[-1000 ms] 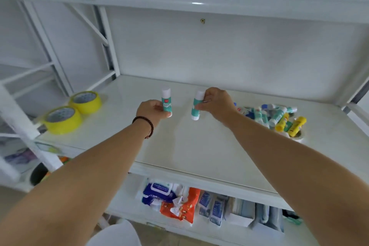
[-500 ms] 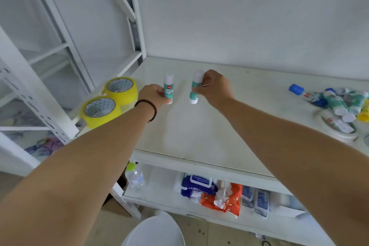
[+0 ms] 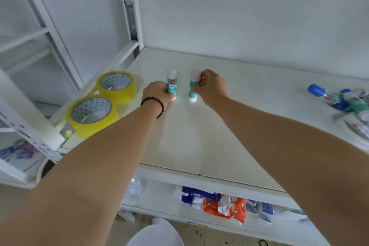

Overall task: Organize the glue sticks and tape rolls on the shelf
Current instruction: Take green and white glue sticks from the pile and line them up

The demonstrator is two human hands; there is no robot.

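Two white-and-teal glue sticks stand upright side by side on the white shelf. My left hand grips the left glue stick, whose base rests on the shelf. My right hand grips the right glue stick, base down on the shelf too. Two yellow tape rolls lie flat at the shelf's left edge. A heap of other glue sticks lies at the far right, with a blue-capped one on top.
A white ring-shaped dish sits under the heap at the right. White shelf posts rise at the back left. The lower shelf holds wipe packets, an orange wrapper and a plastic bottle. A white stool stands below.
Both hands have carried their glue sticks leftwards along the shelf, towards the tape rolls, and lowered them until they stand on the surface. The view has swung left and down.
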